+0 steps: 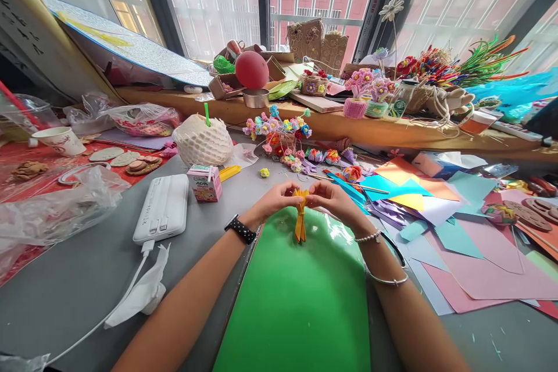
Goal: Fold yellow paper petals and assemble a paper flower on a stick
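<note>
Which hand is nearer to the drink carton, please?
Left. The left hand is to the right of the drink carton, apart from it; the right hand is farther right, beyond the folded orange paper.

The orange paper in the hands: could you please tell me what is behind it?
The green mat shows behind the lower end of the paper, the grey table beyond; whatever the paper covers cannot be seen.

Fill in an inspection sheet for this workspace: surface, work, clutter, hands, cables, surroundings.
Surface: flat glossy green mat on a grey tabletop.
Work: narrow folded orange-yellow paper piece above the mat's far end.
Clutter: loose multicoloured paper sheets at right; white rectangular power bank at left.
Hands: left hand and right hand both pinch the paper piece.
Cables: white cable plugged into the power bank.
Surroundings: long brown ledge, glass windows behind.
</note>
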{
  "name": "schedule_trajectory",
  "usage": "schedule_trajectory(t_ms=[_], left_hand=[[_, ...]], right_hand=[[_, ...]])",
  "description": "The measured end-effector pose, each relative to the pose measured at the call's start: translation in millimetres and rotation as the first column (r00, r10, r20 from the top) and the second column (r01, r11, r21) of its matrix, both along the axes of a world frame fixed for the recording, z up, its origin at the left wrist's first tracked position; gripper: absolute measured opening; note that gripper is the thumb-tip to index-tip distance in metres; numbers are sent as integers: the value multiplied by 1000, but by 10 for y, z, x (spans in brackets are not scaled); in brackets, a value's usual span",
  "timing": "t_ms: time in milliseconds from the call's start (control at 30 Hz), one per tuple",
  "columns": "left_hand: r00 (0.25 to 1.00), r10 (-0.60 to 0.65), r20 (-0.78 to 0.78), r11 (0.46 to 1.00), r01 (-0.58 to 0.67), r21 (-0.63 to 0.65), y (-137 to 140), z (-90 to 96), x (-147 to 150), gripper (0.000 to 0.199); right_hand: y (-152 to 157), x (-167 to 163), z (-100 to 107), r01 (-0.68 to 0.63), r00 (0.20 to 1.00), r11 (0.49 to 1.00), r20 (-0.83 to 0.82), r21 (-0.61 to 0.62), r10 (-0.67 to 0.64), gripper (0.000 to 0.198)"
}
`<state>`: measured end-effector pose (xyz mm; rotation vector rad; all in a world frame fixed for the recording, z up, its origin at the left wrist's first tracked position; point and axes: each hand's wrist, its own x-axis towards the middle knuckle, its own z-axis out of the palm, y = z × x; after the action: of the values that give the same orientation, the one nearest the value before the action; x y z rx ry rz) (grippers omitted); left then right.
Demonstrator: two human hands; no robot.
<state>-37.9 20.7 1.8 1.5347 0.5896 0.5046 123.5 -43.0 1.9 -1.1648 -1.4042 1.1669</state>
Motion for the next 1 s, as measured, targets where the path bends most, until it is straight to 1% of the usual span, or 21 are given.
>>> schedule_trajectory(t_ms=[100, 200, 467, 700, 833, 1000], left_hand=[[1000, -2, -3, 1000, 1, -9, 8, -18, 9, 29], [1000, 10, 4, 1000, -10, -19, 9, -41, 19, 29], [999, 35, 4, 999, -35, 36, -8, -52, 28, 24], [998, 66, 16, 995, -67, 67, -13, -42, 39, 20], [996, 88, 11, 992, -88, 88, -4, -52, 40, 20], [994, 106, -39, 986, -100, 135, 22, -80, 35, 23]], right_hand=[[8, -14, -19, -8, 999, 999, -53, -40, 6, 23], [18, -40, -42, -3, 998, 998, -63, -63, -1, 24], [26, -83, -66, 18, 1000, 1000, 8, 22, -18, 21], [27, -93, -62, 52, 996, 996, 65, 68, -57, 17], [22, -110, -43, 69, 991, 993, 108, 92, -79, 16], [19, -114, -39, 75, 984, 990, 154, 119, -93, 14]])
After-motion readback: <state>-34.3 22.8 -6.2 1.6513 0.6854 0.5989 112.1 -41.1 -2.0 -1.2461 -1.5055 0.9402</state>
